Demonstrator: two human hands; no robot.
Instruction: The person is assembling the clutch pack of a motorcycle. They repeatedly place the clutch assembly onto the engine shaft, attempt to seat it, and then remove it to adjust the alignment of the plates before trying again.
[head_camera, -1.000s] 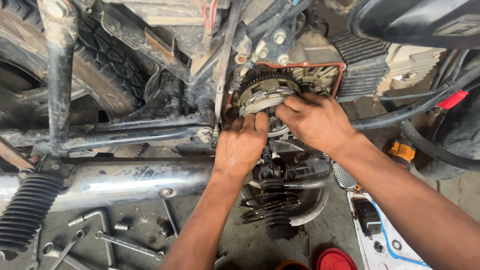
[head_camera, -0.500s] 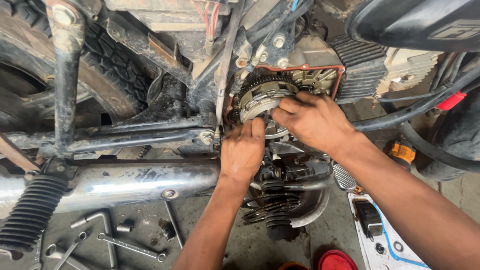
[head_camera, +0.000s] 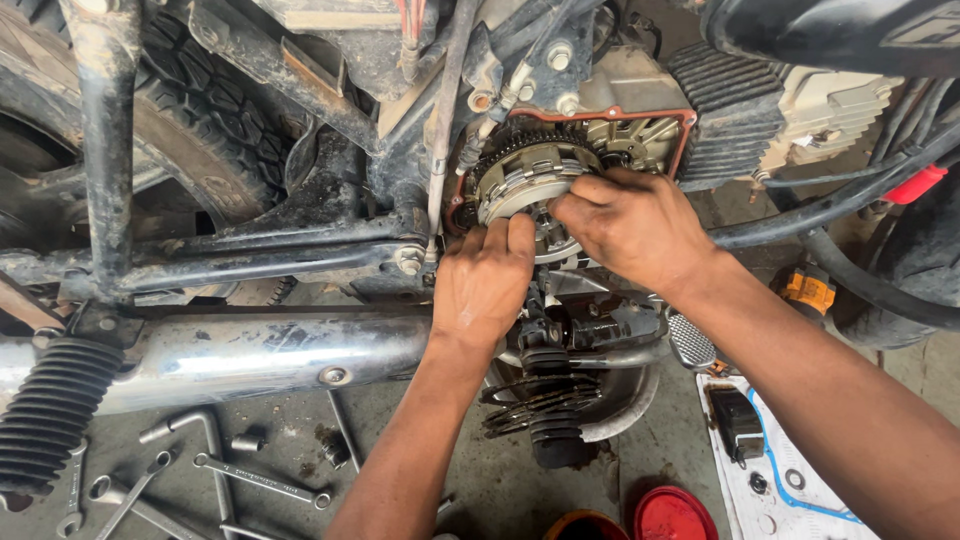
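A round toothed clutch assembly (head_camera: 522, 178) sits in the open side of a motorcycle engine (head_camera: 640, 120), framed by an orange gasket edge. My left hand (head_camera: 485, 280) reaches up from below, fingertips pressed on the clutch's lower rim. From the right, my right hand (head_camera: 632, 226) has its fingers curled against the clutch's centre and right side. Whether either hand holds a small part is hidden by the fingers.
A chrome exhaust pipe (head_camera: 250, 355) runs across below the frame. The rear tyre (head_camera: 190, 90) is at upper left, a black shock spring (head_camera: 50, 415) at lower left. Spanners (head_camera: 260, 480) lie on the floor; clutch plates (head_camera: 540, 400) hang on the footrest; a red lid (head_camera: 672, 515) sits low.
Both hands stay on the clutch. The left hand's fingers have shifted slightly up its lower rim; the view has drifted a little.
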